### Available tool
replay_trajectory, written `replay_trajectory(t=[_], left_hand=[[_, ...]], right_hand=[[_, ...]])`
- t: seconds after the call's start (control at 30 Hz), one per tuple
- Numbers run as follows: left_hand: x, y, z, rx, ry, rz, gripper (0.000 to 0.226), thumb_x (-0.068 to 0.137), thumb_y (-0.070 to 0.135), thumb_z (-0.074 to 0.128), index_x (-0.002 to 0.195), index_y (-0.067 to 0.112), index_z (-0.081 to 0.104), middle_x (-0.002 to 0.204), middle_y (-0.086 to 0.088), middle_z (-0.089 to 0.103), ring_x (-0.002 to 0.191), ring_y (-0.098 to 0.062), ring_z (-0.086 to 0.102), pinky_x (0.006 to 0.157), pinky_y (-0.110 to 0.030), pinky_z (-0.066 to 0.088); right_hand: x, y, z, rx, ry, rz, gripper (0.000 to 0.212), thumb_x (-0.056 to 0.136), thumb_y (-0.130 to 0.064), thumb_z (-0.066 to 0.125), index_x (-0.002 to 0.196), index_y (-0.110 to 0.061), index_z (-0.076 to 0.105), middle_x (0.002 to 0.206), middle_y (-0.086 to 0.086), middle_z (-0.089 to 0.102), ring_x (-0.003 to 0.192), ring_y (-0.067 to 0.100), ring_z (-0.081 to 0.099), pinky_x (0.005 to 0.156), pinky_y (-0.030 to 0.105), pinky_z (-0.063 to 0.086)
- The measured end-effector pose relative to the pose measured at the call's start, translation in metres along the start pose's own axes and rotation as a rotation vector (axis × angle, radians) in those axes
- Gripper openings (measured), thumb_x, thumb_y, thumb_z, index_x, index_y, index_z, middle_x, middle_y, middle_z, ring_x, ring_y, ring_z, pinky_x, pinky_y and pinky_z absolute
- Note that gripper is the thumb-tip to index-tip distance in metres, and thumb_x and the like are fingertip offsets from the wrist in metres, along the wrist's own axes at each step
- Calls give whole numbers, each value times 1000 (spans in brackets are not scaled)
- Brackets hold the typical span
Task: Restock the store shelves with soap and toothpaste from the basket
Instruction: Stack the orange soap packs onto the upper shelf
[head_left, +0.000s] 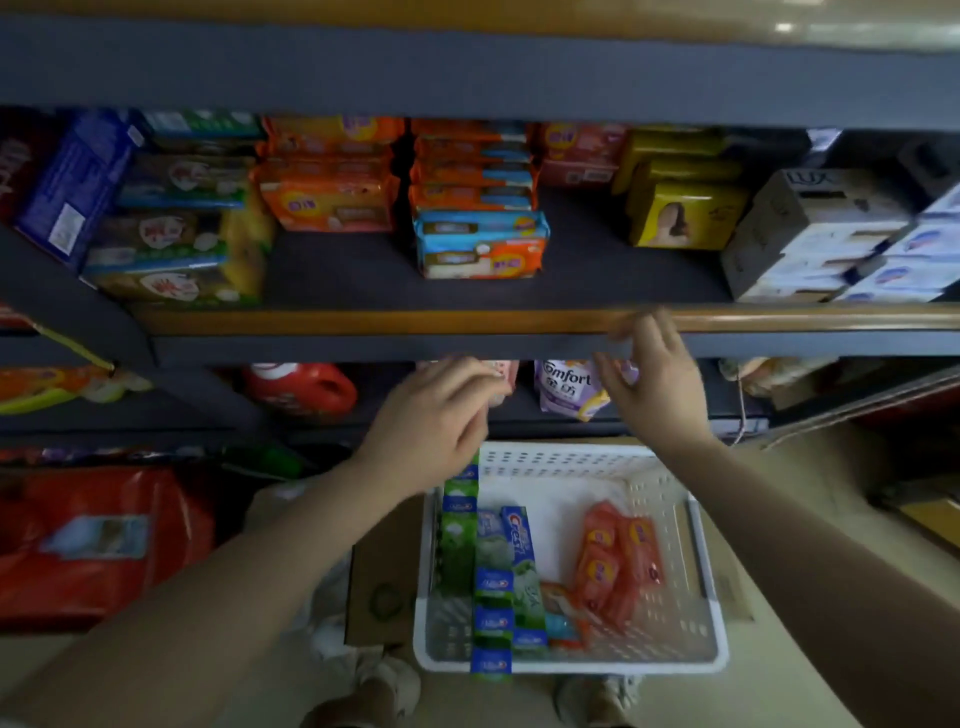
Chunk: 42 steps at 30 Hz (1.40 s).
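A white plastic basket (571, 666) sits low in front of the shelves. It holds several green Crest toothpaste boxes (501, 566) on its left and several orange-red soap packets (618, 561) on its right. Above it, the middle shelf (353, 270) carries stacks of soap: orange packs (327, 200), blue-and-orange packs (480, 244), yellow boxes (675, 213) and white Lux boxes (810, 234). My left hand (436, 410) hovers over the basket's far left corner, fingers curled and blurred near a pale pink packet (504, 371); a grip cannot be made out. My right hand (649, 379) is spread open at the shelf's front edge.
On the lower shelf stand a red detergent bottle (296, 387) and a purple Comfort pouch (566, 389). A large red bag (93, 545) fills the bottom left. The basket rests beside a cardboard box (384, 587). My shoes (597, 696) show below the basket.
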<state>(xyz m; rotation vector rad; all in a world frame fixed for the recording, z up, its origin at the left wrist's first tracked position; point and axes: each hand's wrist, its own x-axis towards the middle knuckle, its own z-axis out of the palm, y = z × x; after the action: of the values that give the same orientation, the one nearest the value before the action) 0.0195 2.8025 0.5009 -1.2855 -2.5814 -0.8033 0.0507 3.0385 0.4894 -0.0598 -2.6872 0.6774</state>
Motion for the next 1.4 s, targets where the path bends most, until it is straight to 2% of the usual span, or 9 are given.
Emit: replay_trajectory(t=[0.23,0.37,0.63,0.77,0.93,1.03,1.2,1.3,1.4], left_hand=[[-38,36,117,-85,-778,-279,30,93,21,42,121,16,51,125,-3,50,107,-21,52,80,-35,47],[-65,44,152,-42,-847,-298,25,92,21,43,114,14,54,114,-4,55,91,-18,54,71,-33,46],[-83,52,160,-95,-657,-347,26,91,21,48,113,13,58,113,-3,60,98,-19,57,75,-31,45],[-83,56,156,-83,-641,-381,26,92,22,47,116,16,56,116,0,58,99,-14,56,73,-21,38],[-80,61,141,-177,-596,-558,36,90,31,53,124,20,50,121,5,54,106,-9,51,79,-22,39],[-64,71,130,-399,-505,-775,45,89,47,47,126,21,47,116,10,50,106,-7,50,82,-25,39],[-31,76,103,-1243,-448,-1450,76,87,66,25,111,2,57,87,-11,68,72,-22,65,65,-30,53],[-27,66,70,-1698,-214,-1418,55,80,55,48,85,4,67,69,-11,72,57,-17,69,49,-22,55],[-26,50,45,-1719,63,-1370,22,85,29,55,85,8,60,60,-5,71,51,-11,66,46,-17,53]], right_hand=[[-149,72,40,-41,-1076,288,31,87,-27,58,116,-16,58,120,7,61,105,24,59,88,32,48],[-205,65,87,131,-1364,53,54,86,-42,59,132,-18,46,135,8,50,120,27,50,100,35,41],[-221,79,115,-126,-1157,-264,58,91,-30,49,140,-15,22,132,13,51,115,31,53,83,48,52],[-207,91,105,-97,-1064,37,41,90,-29,53,125,-13,38,110,10,62,94,26,63,77,40,57],[-176,98,61,328,-911,391,33,86,-22,61,118,-17,52,101,0,61,90,17,60,73,21,47],[-149,99,13,693,-739,536,30,84,-11,64,109,-24,57,103,3,60,96,21,59,85,35,50],[-90,52,-41,889,-672,299,47,75,7,67,105,-28,56,102,-8,58,90,-1,55,82,15,46],[-59,16,-53,823,-778,99,48,73,11,68,105,-23,58,118,0,51,107,-1,52,89,13,43],[-36,-6,-53,645,-845,-42,52,77,12,64,107,-30,55,137,-2,35,125,-19,28,92,6,37]])
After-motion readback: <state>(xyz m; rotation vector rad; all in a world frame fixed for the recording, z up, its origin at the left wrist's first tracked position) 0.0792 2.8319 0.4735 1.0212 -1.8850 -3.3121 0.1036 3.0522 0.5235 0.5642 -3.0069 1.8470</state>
